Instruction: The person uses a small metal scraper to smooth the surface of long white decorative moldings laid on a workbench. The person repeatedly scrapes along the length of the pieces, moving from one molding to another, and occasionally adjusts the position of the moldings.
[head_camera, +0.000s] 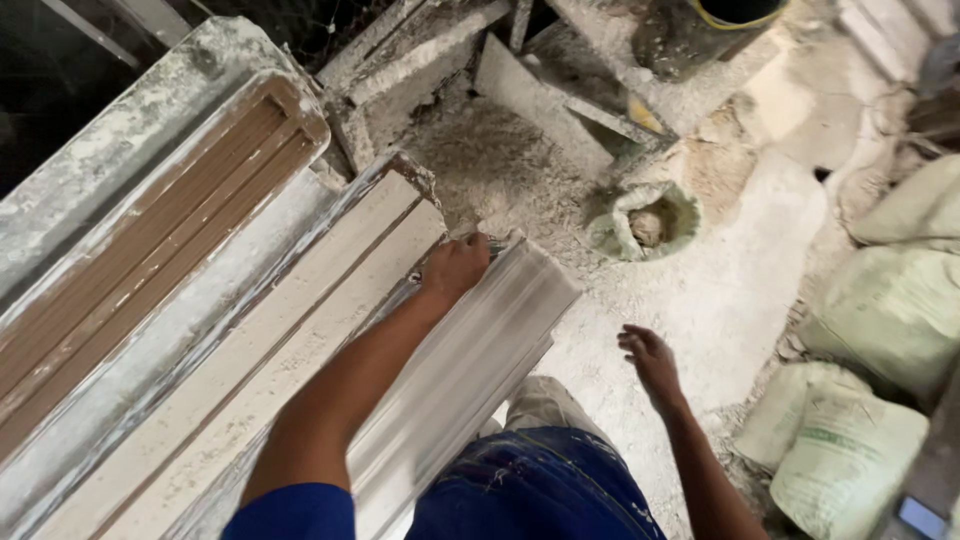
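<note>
a: item one, largest?
b: long white moulded cornice piece (470, 360), ridged along its length, lying at an angle across the person's lap side, its far end toward the dusty floor (720, 290).
a: beside it?
b: flat pale moulding (270, 350) just to its left, then a brown grooved mould (150, 250) in a plaster-crusted frame, all running side by side.
a: sacks?
b: pale green sacks (880, 310) stacked at the right edge; one smaller open sack (645, 222) of powder stands on the floor, well apart from the cornice end.
a: hands?
b: left hand (455, 265), grip clamped on the far top end of the cornice piece, fingers curled over its edge. right hand (650, 360), grip apart, fingers spread, holding nothing, hanging over the floor near the cornice's right side.
a: smallest?
b: dark bucket (700, 35) with a yellow rim, top of view, partly cut off.
</note>
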